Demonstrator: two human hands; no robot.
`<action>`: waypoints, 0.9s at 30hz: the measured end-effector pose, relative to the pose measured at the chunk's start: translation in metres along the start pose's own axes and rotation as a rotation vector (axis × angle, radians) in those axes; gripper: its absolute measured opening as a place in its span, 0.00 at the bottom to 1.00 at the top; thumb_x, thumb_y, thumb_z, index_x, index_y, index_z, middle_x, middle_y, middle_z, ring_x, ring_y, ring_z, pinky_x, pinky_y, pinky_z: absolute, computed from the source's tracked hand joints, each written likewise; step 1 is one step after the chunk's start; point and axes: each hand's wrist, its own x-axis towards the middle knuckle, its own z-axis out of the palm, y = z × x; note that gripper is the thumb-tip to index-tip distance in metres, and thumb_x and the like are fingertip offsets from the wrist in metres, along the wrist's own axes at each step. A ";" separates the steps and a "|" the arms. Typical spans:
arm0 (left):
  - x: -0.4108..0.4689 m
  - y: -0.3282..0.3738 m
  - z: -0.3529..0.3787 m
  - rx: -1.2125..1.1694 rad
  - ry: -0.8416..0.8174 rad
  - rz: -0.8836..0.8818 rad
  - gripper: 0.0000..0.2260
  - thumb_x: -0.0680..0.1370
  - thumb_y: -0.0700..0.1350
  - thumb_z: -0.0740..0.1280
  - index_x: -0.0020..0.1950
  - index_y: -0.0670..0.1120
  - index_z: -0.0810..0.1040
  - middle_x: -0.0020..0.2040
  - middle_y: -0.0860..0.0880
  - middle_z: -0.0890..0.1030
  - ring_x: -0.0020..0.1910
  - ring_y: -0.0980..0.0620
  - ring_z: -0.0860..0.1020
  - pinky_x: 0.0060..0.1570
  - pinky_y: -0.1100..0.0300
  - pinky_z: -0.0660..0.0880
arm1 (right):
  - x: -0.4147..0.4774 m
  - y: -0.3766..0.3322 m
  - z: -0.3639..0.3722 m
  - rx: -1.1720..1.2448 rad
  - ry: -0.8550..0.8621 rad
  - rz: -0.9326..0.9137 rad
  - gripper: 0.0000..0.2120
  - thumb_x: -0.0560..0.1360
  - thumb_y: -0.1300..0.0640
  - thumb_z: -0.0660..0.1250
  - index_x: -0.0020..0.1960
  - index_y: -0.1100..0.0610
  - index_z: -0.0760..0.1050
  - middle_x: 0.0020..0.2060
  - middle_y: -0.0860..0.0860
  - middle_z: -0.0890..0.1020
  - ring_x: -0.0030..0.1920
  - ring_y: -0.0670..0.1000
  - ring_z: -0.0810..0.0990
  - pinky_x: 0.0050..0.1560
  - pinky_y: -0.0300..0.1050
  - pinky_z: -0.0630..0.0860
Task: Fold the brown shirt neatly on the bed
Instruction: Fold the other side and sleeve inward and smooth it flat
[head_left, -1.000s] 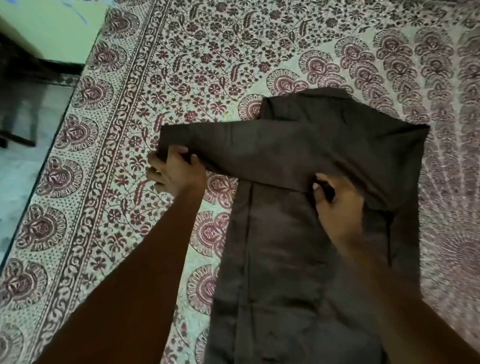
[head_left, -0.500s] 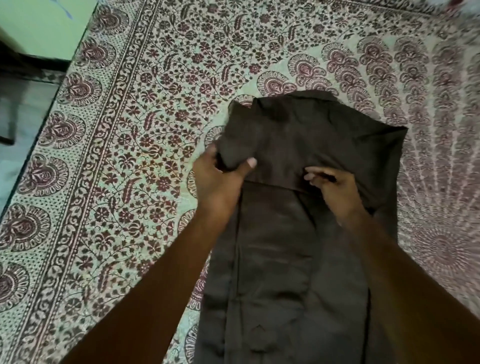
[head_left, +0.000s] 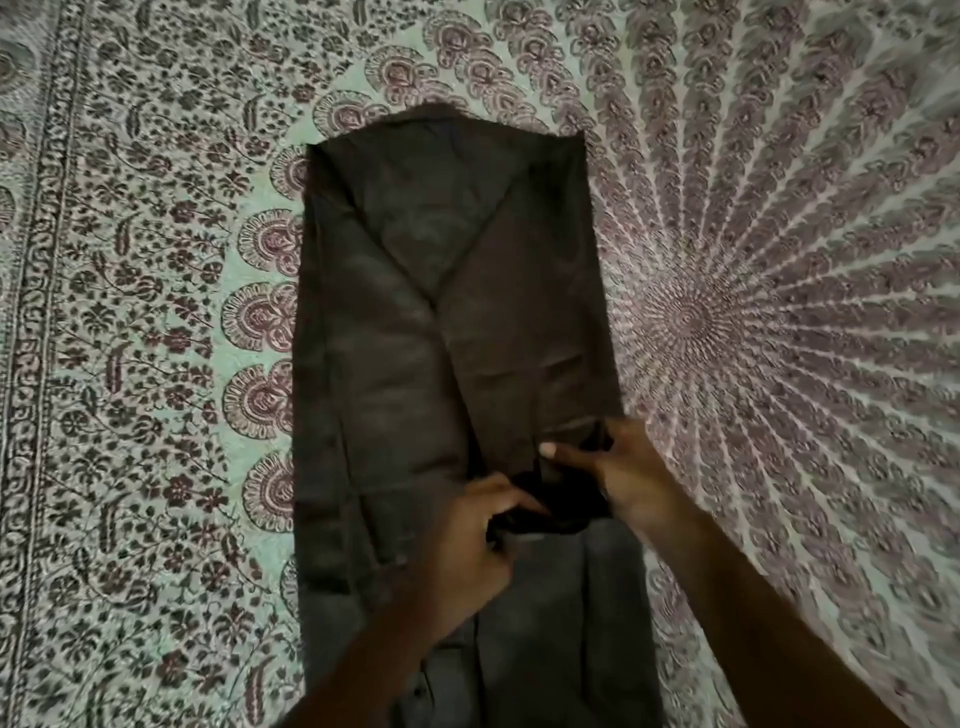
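Note:
The brown shirt (head_left: 405, 332) lies flat on the bed as a long narrow strip, both sides folded inward, collar end far from me. A sleeve runs diagonally down its right half. My left hand (head_left: 467, 551) and my right hand (head_left: 613, 478) meet at the sleeve's lower end, low on the shirt. Both pinch the bunched dark cuff between them. My forearms cover part of the shirt's near end.
The bed (head_left: 753, 312) is covered by a patterned sheet with a mandala at the right and a floral border (head_left: 31, 364) running down the left side. Bare sheet lies on both sides of the shirt.
The left sleeve, held out sideways a second ago, has been folded over the shirt and laid down its length. Both hands have slid toward me to the cuff.

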 end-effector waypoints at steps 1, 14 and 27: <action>-0.011 -0.001 0.005 0.044 -0.032 0.017 0.19 0.71 0.29 0.72 0.53 0.51 0.85 0.51 0.58 0.82 0.54 0.61 0.80 0.49 0.65 0.77 | -0.008 0.015 -0.006 -0.014 0.028 -0.003 0.07 0.69 0.69 0.77 0.43 0.59 0.85 0.39 0.52 0.89 0.40 0.49 0.87 0.44 0.44 0.82; -0.078 -0.010 0.026 0.771 -0.362 0.186 0.39 0.53 0.49 0.78 0.63 0.53 0.74 0.60 0.53 0.77 0.56 0.48 0.76 0.49 0.51 0.82 | -0.066 0.102 -0.024 -0.378 0.014 0.005 0.19 0.72 0.67 0.76 0.50 0.45 0.78 0.46 0.45 0.87 0.48 0.42 0.86 0.51 0.45 0.82; -0.107 -0.029 0.049 0.806 -0.236 0.373 0.17 0.72 0.46 0.62 0.59 0.49 0.79 0.58 0.49 0.80 0.52 0.45 0.81 0.43 0.53 0.81 | -0.092 0.111 -0.035 -0.626 -0.049 0.010 0.19 0.70 0.63 0.79 0.50 0.46 0.76 0.40 0.38 0.83 0.42 0.36 0.82 0.44 0.36 0.80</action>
